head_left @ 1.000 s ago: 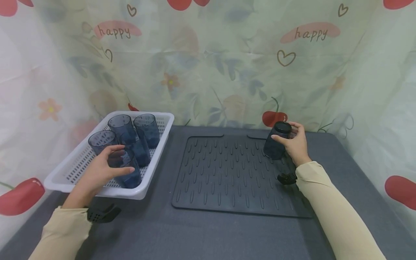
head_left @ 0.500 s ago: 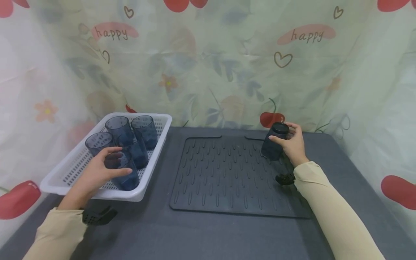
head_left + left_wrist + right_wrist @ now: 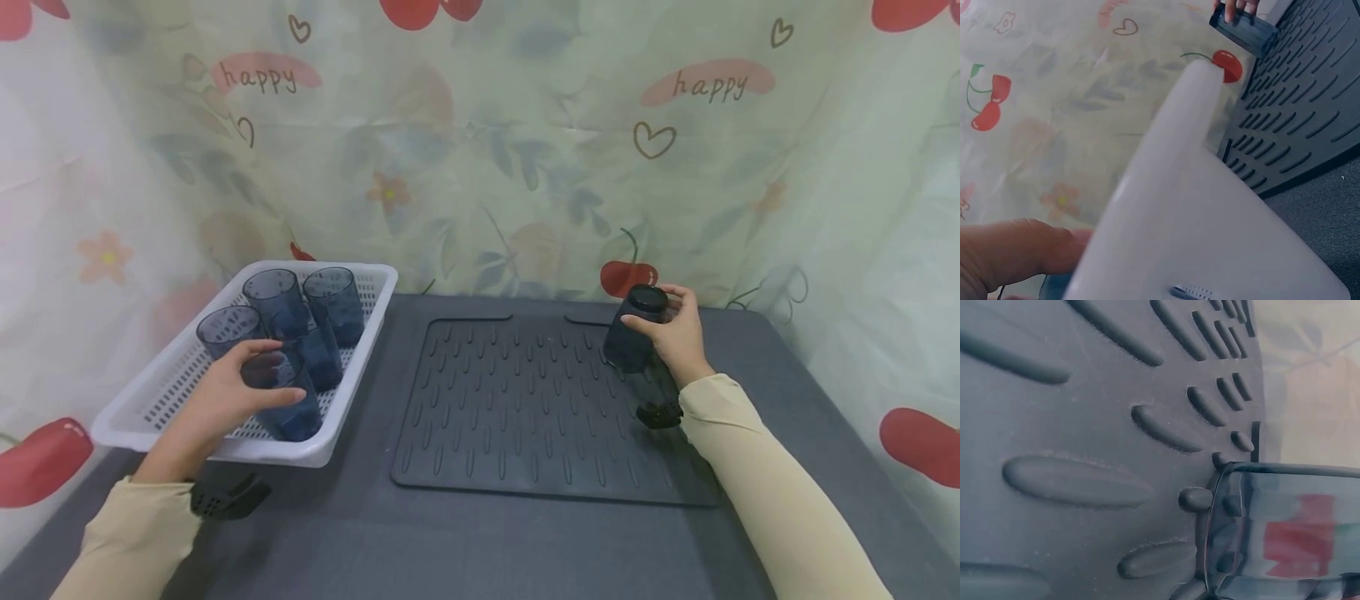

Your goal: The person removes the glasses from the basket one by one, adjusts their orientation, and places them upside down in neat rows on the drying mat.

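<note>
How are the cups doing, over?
Right hand: holding upside-down cup at black mat. Left hand: round rim-up cup in white basket. Other cups crowd close.

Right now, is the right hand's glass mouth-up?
No: the right hand holds the glass with its base on top and mouth toward the ribbed mat.

A dark grey, rubbery-looking rectangular mat (image 3: 1094, 434) with raised oval ridges (image 3: 1079, 481) spreads towards nine o'clock. At four o'clock, a see-through blue-grey cylindrical tumbler (image 3: 1291, 515) points its rim at it, red showing through. A pale patterned curtain (image 3: 1313, 394) hangs at two o'clock.
</note>
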A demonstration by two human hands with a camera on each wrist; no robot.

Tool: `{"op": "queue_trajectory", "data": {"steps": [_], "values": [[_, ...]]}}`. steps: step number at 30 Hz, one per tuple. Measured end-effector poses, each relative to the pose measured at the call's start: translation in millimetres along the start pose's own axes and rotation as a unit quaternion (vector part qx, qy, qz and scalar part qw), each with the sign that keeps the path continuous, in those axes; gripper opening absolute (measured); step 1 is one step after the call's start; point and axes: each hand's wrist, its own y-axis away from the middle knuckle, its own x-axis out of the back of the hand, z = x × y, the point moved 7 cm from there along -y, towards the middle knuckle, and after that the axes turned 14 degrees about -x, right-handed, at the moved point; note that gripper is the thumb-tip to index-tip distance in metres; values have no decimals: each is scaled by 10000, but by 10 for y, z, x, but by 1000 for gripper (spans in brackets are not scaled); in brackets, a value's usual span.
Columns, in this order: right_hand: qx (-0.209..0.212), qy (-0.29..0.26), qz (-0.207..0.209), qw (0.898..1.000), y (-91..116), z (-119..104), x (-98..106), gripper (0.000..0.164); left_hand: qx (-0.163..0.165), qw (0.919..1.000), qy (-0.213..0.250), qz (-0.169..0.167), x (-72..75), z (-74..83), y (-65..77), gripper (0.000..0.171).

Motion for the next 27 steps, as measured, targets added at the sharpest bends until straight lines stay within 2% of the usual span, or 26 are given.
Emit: {"op": "queue_trajectory", "data": {"steps": [9, 18, 27], "values": [[16, -4, 89, 10000, 6, -17, -2, 81, -83, 9999, -44, -55, 7, 70, 5, 101], [125, 247, 116, 9995, 22, -41, -12, 86, -379, 9991, -75, 169, 69, 117, 35, 93], [227, 201, 62, 9995, 52, -109, 27, 90, -142, 9991, 23, 394, 169, 159, 69, 97]]}}
